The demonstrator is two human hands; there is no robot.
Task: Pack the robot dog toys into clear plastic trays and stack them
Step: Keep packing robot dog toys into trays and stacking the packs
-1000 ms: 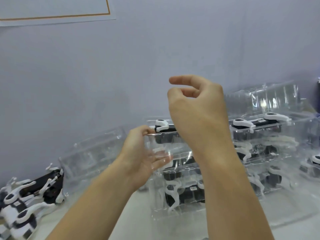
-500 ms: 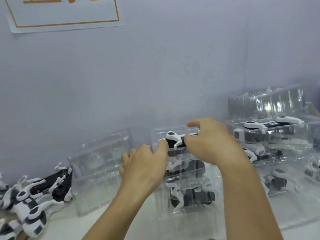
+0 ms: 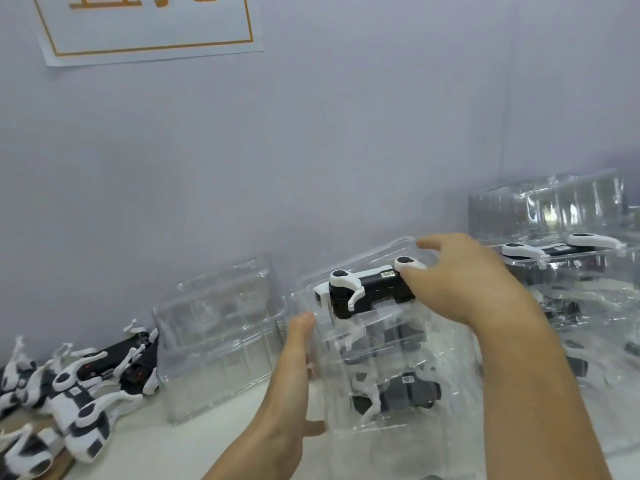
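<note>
Left hand (image 3: 294, 368): nearest the camera, fingers straight and together, laid flat against the left wall of the middle stack; it curls round nothing.
Middle stack (image 3: 446, 382): clear plastic trays piled on the white table, each holding a toy; the lower toys show dimly through the plastic.
Lower toy (image 3: 408, 393): black body with white legs, seen through the front wall near the bottom of the middle stack.
Table (image 3: 180, 441): white surface carrying all the trays and the loose toys.
Loose toys (image 3: 72, 386): a heap of black-and-white robot dogs at the left edge of the table, not in any tray.
Empty trays (image 3: 221, 337): a clear stack just left of the middle stack, between it and the loose toys; no toy shows inside.
Right hand (image 3: 467, 275): on top of the middle stack, fingers curled over the right end of the top toy, gripping it.
Top toy (image 3: 367, 292): black body, white legs, lying on its side in the uppermost tray of the middle stack.
Right stack (image 3: 568, 271): more clear trays behind the right forearm, a black-and-white toy lying in the upper one.
Wall (image 3: 311, 150): pale, directly behind the table.
Sign (image 3: 149, 26): white sheet with an orange border, fixed high on the wall at left.
</note>
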